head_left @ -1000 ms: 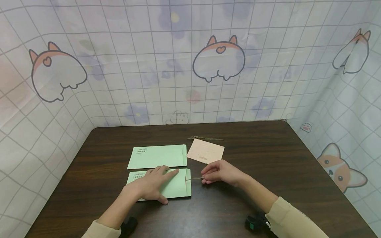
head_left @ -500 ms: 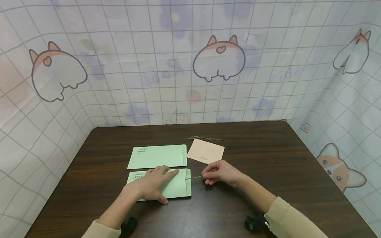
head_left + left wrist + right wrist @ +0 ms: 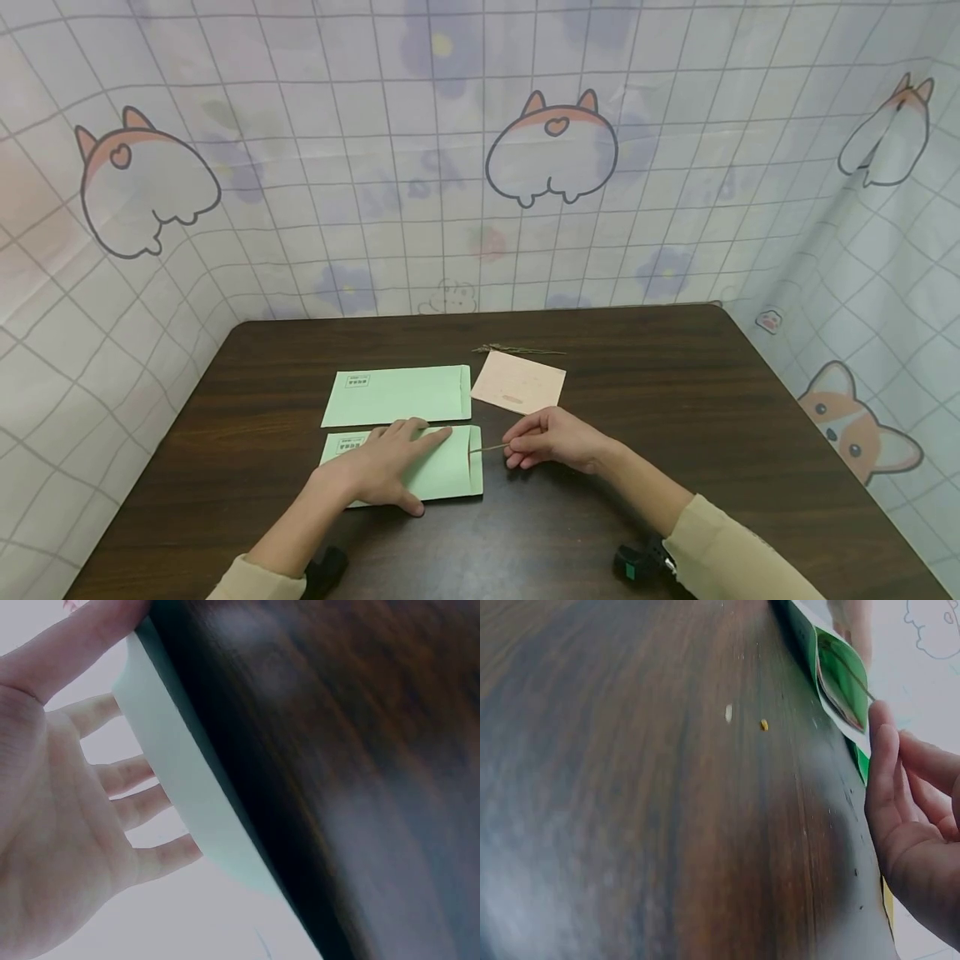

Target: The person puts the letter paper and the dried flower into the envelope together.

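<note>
My left hand [image 3: 375, 468] lies with spread fingers on the nearer pale green envelope [image 3: 450, 468], whose opening faces right. In the left wrist view, the thumb and fingers of the left hand [image 3: 67, 802] stretch over the envelope's edge [image 3: 172, 750]. My right hand [image 3: 555, 440] pinches the end of a thin dry stem [image 3: 491, 448] between thumb and fingers. The other end of the stem runs into the envelope's mouth and is hidden there. From the right wrist view, the stem [image 3: 855, 676] enters the gaping green mouth [image 3: 847, 697], with a reddish edge inside.
A second pale green envelope [image 3: 405, 396] lies flat just behind the first. To its right is a pinkish card [image 3: 521, 381], with dried grass stems [image 3: 517, 349] behind it. A yellow grain [image 3: 764, 725] and a pale speck [image 3: 729, 713] lie on the dark wooden table [image 3: 675, 392].
After shifting slightly right, my right hand has come back a little to the left, toward the envelope, still pinching the stem. The left hand and the envelopes stay in place.
</note>
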A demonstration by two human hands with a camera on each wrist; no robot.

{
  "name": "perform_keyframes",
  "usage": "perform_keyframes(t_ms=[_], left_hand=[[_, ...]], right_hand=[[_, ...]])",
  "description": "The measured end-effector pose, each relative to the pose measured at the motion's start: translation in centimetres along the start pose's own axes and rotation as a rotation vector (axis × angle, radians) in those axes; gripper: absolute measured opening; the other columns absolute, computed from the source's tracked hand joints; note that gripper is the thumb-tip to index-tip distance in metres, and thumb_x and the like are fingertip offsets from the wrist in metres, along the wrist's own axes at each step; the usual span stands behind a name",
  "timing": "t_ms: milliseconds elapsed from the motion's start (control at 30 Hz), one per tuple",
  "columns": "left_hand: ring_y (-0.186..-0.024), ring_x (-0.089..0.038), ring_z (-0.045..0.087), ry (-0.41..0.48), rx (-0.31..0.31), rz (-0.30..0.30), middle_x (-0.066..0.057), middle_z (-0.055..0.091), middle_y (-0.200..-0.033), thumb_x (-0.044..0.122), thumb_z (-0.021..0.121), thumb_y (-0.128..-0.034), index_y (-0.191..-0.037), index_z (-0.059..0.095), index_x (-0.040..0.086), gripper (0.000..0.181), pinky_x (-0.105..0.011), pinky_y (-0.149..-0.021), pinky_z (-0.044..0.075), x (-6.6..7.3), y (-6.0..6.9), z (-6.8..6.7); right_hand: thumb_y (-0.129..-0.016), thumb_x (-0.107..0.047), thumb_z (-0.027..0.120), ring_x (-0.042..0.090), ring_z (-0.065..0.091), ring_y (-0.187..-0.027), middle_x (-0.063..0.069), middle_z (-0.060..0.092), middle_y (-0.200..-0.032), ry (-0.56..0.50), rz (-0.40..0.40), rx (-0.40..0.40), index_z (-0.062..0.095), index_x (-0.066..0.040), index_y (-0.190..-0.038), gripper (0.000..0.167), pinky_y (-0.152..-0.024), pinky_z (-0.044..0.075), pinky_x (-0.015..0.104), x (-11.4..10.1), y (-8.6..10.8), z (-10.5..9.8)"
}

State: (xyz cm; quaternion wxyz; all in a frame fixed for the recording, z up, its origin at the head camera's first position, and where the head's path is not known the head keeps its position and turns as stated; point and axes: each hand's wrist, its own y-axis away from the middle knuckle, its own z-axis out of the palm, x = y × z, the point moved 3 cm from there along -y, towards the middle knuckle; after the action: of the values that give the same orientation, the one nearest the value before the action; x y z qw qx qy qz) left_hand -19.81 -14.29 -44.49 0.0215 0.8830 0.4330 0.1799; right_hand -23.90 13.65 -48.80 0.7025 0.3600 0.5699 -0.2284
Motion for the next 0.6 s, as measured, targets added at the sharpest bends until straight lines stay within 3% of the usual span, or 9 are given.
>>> perform_keyframes(t_ms=[600], left_hand=[[-0.133,-0.038,0.043,-0.002,0.007,0.02,-0.016,0.041,-0.147,0.043,0.091,-0.0754,-0.161,0.037,0.018,0.104,-0.06,-0.106,0.035,0.2,-0.3,0.0]], right_hand=[[-0.1,0.001,0.064,0.018,0.072,-0.08,0.014,0.071,-0.092,0.001,0.03,0.008,0.066,0.016,-0.115,0.022,-0.076,0.06,0.032,0.2,-0.8,1.7]])
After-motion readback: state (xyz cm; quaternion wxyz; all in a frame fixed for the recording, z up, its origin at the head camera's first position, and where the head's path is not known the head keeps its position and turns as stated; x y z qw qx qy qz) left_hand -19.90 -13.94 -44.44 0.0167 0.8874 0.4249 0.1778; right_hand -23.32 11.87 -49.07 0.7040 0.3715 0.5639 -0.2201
